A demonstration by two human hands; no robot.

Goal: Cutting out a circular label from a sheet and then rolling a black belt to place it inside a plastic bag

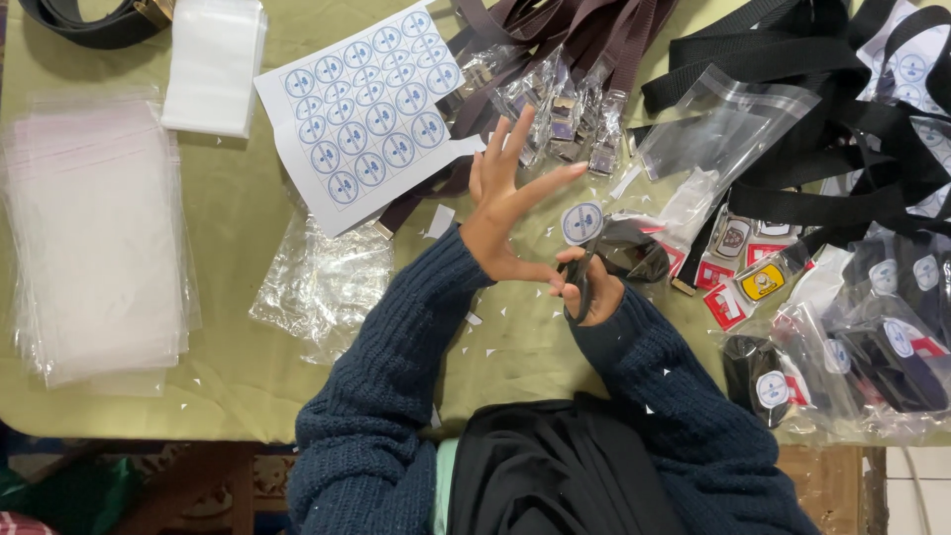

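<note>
Above table [238,347], left hand [505,213] splayed

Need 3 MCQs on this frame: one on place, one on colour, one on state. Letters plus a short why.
1. Where does the sheet of round stickers lie?
A. under the green table cover
B. on the table, ahead of the left hand
C. on the person's lap

2. What colour are the person's sleeves?
A. dark blue
B. red
C. white

3. How is the left hand?
A. closed in a fist
B. flat on the table
C. raised with fingers spread

Answers: 1 B, the sheet rests on the green cover beyond the left hand's fingertips. 2 A, both knitted sleeves are dark blue. 3 C, its fingers fan apart above the table, while the right hand grips dark scissors near a cut-out round sticker.
</note>
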